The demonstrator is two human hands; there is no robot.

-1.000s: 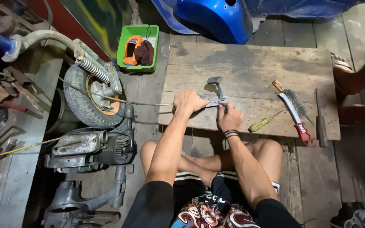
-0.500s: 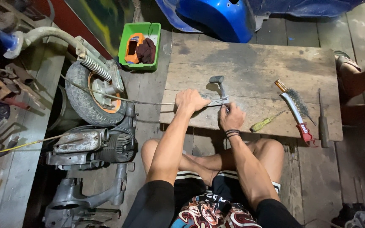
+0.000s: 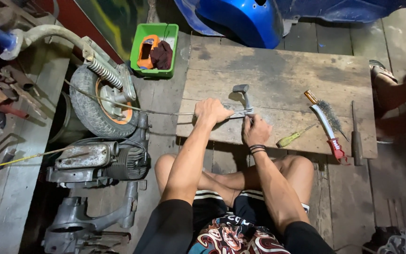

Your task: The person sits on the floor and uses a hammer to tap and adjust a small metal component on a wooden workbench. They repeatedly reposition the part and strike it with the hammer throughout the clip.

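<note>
Wooden board point(image 3: 278, 70) on plank floor. Near its front edge: left hand point(image 3: 212, 112) and right hand point(image 3: 255, 131), fingers clamped on metal lever point(image 3: 240, 110) and cable point(image 3: 165, 112). Keep cable taut, lever flat.

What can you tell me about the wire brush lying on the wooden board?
The wire brush lies flat near the right end of the wooden board, untouched by either hand. It has a long, slightly curved pale handle with a red grip at the near end, a brass-coloured tip at the far end, and dark metal bristles along its right side. A yellow-handled screwdriver lies just left of it.
</note>
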